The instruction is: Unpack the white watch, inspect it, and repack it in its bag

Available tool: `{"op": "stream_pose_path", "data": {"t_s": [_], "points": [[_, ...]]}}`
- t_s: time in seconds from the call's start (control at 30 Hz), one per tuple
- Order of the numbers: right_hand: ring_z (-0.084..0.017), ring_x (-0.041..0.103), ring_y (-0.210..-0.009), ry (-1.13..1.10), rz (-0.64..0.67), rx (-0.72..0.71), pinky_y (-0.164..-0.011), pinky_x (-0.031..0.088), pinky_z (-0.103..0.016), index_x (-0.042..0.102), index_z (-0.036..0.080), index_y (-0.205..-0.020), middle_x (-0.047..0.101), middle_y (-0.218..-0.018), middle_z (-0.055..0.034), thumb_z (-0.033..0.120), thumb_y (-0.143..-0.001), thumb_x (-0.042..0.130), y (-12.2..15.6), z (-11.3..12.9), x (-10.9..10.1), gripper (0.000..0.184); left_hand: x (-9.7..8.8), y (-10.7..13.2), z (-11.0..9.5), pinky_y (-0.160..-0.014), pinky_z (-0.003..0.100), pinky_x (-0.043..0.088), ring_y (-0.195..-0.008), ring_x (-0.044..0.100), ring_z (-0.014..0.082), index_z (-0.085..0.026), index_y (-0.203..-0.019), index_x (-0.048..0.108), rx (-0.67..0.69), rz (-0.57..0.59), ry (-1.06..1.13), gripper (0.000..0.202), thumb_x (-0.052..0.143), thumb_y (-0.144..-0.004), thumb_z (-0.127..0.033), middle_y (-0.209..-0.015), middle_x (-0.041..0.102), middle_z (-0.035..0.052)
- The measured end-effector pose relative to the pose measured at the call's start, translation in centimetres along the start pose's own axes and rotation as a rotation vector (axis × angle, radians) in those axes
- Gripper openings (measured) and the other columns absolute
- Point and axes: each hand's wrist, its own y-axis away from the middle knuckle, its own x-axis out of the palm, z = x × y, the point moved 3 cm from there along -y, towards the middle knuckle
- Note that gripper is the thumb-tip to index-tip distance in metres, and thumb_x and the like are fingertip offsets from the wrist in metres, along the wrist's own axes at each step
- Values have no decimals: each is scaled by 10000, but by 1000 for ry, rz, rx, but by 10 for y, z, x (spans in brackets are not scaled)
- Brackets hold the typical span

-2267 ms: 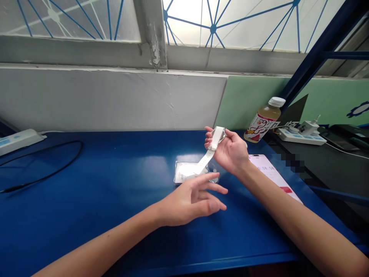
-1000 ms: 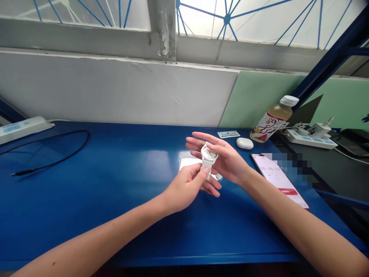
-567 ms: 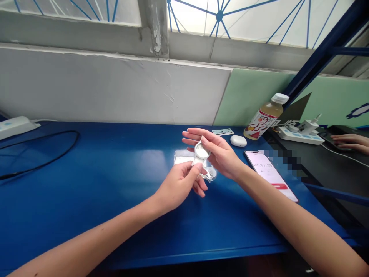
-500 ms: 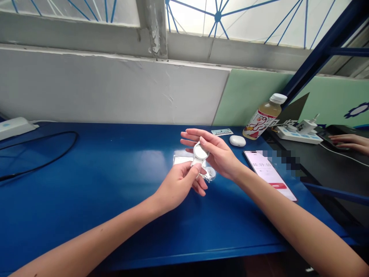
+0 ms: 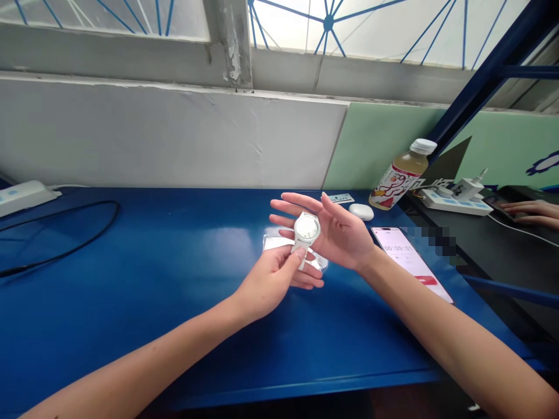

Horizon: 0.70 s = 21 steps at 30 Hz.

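Observation:
A white wristwatch [image 5: 307,227] with a pale round dial faces up above the desk. My left hand [image 5: 268,279] pinches its strap between thumb and fingers, just below the dial. Behind the watch, my right hand [image 5: 345,235] lies palm up with its fingers spread, and its thumb stands free of the watch. Whether the right fingers touch the watch's underside I cannot tell. Beneath both hands is a clear plastic package [image 5: 271,240] on the blue desk [image 5: 183,308], mostly covered by them.
To the right lie a phone [image 5: 404,250] showing a timer, a white earbud case [image 5: 361,212] and a small card [image 5: 341,198]. A drink bottle [image 5: 399,174] leans behind. Farther right are a power strip [image 5: 456,202] and another person's hand [image 5: 535,210]. A black cable [image 5: 111,218] loops at left.
My right thumb has lifted off the watch face and the right hand has opened out, palm up. The left hand keeps its pinch on the strap, with the dial now in fuller view.

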Motion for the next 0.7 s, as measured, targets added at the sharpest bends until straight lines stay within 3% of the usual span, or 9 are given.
{"op": "stream_pose_path", "data": {"t_s": [0.13, 0.2, 0.3, 0.4, 0.47, 0.53, 0.7], "points": [[-275, 520, -1332, 29, -5, -14, -1095, 415, -511, 643, 292, -1248, 572, -1440, -8, 462, -1027, 263, -1, 1, -1, 471, 0, 0, 0, -767, 369, 610, -802, 758, 244, -91, -975, 621, -26, -31, -25, 346, 498, -1003, -413, -876, 753, 134], [-274, 540, -1312, 67, -28, -34, -1080, 434, -505, 646, 294, -1240, 573, -1438, -2, 445, -1025, 290, -2, 3, -2, 442, -3, 1, -3, -764, 361, 603, -799, 754, 236, -103, -966, 627, 42, -77, -109, 366, 479, -1006, -436, -865, 751, 121], [-270, 589, -1251, 306, -102, -118, -1039, 477, -473, 656, 281, -1217, 612, -1389, -25, 405, -1009, 404, 1, 10, -2, 350, -16, 4, -12, -755, 317, 572, -816, 736, 210, -142, -963, 645, 291, -229, -431, 349, 470, -1006, -441, -887, 750, 84], [-258, 616, -1194, 772, -202, -238, -1019, 487, -436, 657, 266, -1229, 669, -1298, -48, 346, -974, 531, 15, 16, -2, 295, -27, 7, -20, -695, 289, 530, -753, 705, 194, -175, -1012, 662, 579, -398, -873, 264, 487, -997, -373, -846, 741, 45], [-245, 643, -1126, 983, -235, -278, -960, 520, -409, 650, 275, -1249, 687, -1258, -51, 328, -965, 555, 28, 15, -5, 304, -31, 6, -19, -760, 300, 530, -875, 713, 216, -182, -1099, 659, 714, -403, -1025, 247, 490, -991, -327, -1000, 751, 71], [-244, 667, -1056, 1089, -248, -288, -876, 557, -391, 661, 271, -1236, 696, -1225, -69, 318, -943, 598, 40, 10, -9, 303, -32, 2, -15, -829, 330, 535, -979, 707, 248, -177, -1148, 658, 744, -369, -1123, 265, 493, -987, -309, -1111, 738, 99], [-258, 666, -1102, 1140, -230, -357, -935, 548, -427, 720, 278, -1159, 718, -1187, -70, 283, -927, 626, 54, 5, -17, 250, -24, -3, -10, -904, 381, 534, -987, 710, 258, -200, -1145, 683, 805, -294, -1243, 270, 475, -1000, -297, -1098, 746, 95]]}}
